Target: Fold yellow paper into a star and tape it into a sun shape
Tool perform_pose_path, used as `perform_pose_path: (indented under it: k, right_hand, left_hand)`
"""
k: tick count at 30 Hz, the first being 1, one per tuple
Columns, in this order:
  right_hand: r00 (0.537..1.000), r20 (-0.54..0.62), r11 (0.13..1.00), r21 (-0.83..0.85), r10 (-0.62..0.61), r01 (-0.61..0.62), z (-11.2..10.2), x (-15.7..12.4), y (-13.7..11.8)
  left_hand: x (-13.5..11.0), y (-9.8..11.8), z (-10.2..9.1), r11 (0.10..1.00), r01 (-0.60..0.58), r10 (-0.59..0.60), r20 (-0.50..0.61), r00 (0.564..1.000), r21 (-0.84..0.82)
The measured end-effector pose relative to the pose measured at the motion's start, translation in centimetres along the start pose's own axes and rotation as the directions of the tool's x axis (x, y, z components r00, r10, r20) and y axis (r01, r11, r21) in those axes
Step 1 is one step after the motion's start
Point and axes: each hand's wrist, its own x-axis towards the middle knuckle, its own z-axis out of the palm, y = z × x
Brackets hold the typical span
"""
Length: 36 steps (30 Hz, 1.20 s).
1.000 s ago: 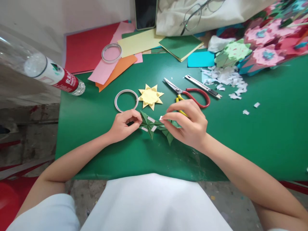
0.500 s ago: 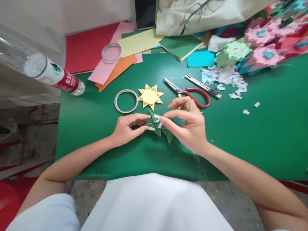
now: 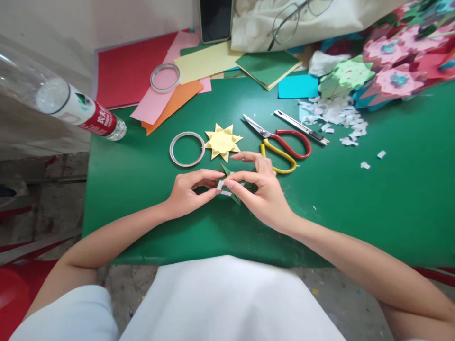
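Observation:
My left hand (image 3: 188, 194) grips the left edge of a green folded-paper piece (image 3: 225, 169) between thumb and fingers. Over that piece, my right hand (image 3: 266, 196) pinches a small white tape strip (image 3: 220, 185) between thumb and index finger, close to the left fingertips. Another white strip (image 3: 226, 193) lies on the green paper by the left thumb. The right hand covers much of the folded piece. Just beyond the hands sit a yellow paper star (image 3: 223, 142), a tape roll (image 3: 171, 156) and scissors (image 3: 292, 136) with one red and one yellow handle.
A box cutter (image 3: 302, 128) lies beyond the scissors, near white paper scraps (image 3: 336, 113). Paper flowers (image 3: 398, 81) fill the back right. Coloured sheets (image 3: 135, 71), a second tape roll (image 3: 152, 85) and a phone (image 3: 215, 21) are at the back; a water bottle (image 3: 95, 118) is at left.
My right hand has moved left and slightly down with the white tape strip, now beside the left fingertips. The scissors' yellow handle has come into view. My left hand has barely moved.

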Motion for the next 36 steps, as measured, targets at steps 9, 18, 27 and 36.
perform_pose_path:
  k: [9,18,27,36]
  right_hand:
    - [1.000,-0.017,1.000,-0.004,-0.012,0.012,0.20,0.04,0.17]
    - [0.996,-0.063,0.997,-0.061,-0.061,0.057,0.42,-0.04,0.56]
    - [0.997,-0.053,0.997,-0.050,-0.064,0.061,0.31,0.02,0.66]
    - [0.997,-0.044,0.997,-0.046,-0.068,0.066,0.35,0.12,0.77]
  left_hand:
    - [-0.03,0.10,0.03,0.999,0.024,-0.024,0.004,1.000,-0.032]
    - [-0.09,-0.01,0.05,0.996,0.066,-0.065,0.013,0.998,-0.063]
    - [-0.12,-0.03,0.05,0.994,0.086,-0.085,0.013,0.996,-0.065]
    - [-0.05,0.05,0.08,0.995,0.087,-0.087,0.007,0.996,-0.056]
